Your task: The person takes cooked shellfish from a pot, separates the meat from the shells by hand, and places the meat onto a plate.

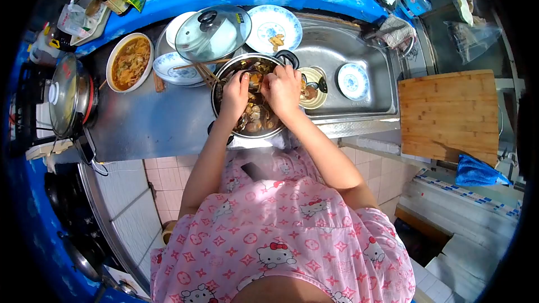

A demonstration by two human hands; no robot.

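Note:
Over a steel pot [276, 132] full of dark shellfish [255, 119], my left hand [234, 95] and my right hand [283, 91] pinch a mussel [255, 82] between them. Its dark shell is parted and orange meat shows inside. The fingers of both hands are curled and partly hide the shell. At the pot's left side, wooden utensils [206, 74] lean on the rim. A plate with a few pieces of orange meat [276, 40] stands just behind the pot. Right of my right hand, a pale bowl [320, 100] in the sink holds discarded-looking shells.
A glass lid [213, 33] rests on dishes behind the pot. To the left are a bowl of stew [130, 62] and a lidded pan [67, 95]. The steel sink [382, 98] holds a small plate [353, 81]. A wooden cutting board [449, 115] lies farther right.

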